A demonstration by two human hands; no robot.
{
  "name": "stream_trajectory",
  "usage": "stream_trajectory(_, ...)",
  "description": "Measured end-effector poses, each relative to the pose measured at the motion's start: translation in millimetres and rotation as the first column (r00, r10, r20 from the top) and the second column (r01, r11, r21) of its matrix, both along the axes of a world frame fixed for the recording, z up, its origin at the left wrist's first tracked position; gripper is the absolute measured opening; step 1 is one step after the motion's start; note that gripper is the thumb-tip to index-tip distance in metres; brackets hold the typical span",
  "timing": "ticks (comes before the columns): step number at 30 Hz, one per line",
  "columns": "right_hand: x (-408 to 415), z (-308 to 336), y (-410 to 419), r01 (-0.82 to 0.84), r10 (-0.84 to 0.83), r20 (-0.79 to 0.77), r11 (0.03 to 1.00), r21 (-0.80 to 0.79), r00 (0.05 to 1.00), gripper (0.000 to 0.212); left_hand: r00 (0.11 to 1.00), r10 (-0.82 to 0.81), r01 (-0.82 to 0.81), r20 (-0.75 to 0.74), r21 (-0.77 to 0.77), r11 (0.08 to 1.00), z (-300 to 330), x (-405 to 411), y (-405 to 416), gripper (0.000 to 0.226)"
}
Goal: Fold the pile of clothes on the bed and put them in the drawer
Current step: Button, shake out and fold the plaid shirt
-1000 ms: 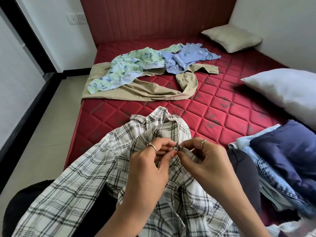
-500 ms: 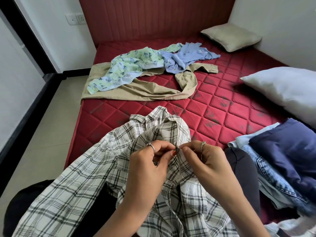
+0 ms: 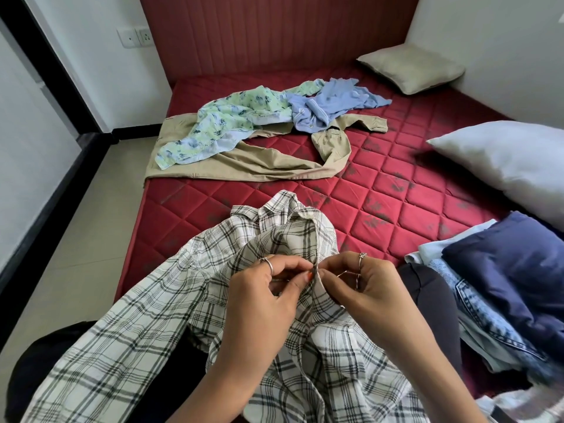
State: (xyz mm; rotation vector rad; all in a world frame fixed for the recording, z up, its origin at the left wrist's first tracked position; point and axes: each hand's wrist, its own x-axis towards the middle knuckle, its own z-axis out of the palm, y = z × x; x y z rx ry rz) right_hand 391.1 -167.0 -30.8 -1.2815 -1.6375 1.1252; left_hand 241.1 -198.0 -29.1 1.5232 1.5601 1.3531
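Note:
A white shirt with black checks (image 3: 146, 325) lies over my lap at the near edge of the red quilted bed (image 3: 381, 190), collar pointing away from me. My left hand (image 3: 268, 294) and my right hand (image 3: 357, 285) meet at the shirt's front placket below the collar, each pinching the fabric between thumb and fingertips. Farther up the bed lie unfolded clothes: beige trousers (image 3: 244, 166), a green floral garment (image 3: 219, 126) and a light blue top (image 3: 329, 105). A stack of clothes with a navy piece (image 3: 512, 276) and denim (image 3: 488, 325) sits at my right.
A large white pillow (image 3: 512, 160) lies at the bed's right side and a small beige cushion (image 3: 412, 68) at the far corner by the headboard. Tiled floor (image 3: 76, 224) runs along the bed's left edge. No drawer is in view.
Both hands stay at the same spot on the shirt's placket, fingertips working slightly closer together. The shirt and the other clothes have not moved.

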Motion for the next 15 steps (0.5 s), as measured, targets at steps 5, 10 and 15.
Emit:
stream_trajectory(5,-2.1,2.8,-1.2,0.006,-0.007,0.032,1.000,0.030,0.999,0.006,0.999,-0.020,0.022,0.041,-0.050,0.999,3.6,1.3,-2.2,0.025)
stream_trajectory(10,-8.3,5.6,-4.0,0.014,-0.019,0.072,0.998,0.064,0.997,0.009,0.989,-0.053,0.062,0.138,-0.060,0.996,6.8,5.3,-3.3,0.006)
stream_trajectory(15,-14.7,4.3,-7.4,0.034,-0.050,0.109,0.989,0.141,0.993,0.014,0.981,-0.002,0.015,0.193,-0.063,0.998,2.0,6.5,0.8,0.010)
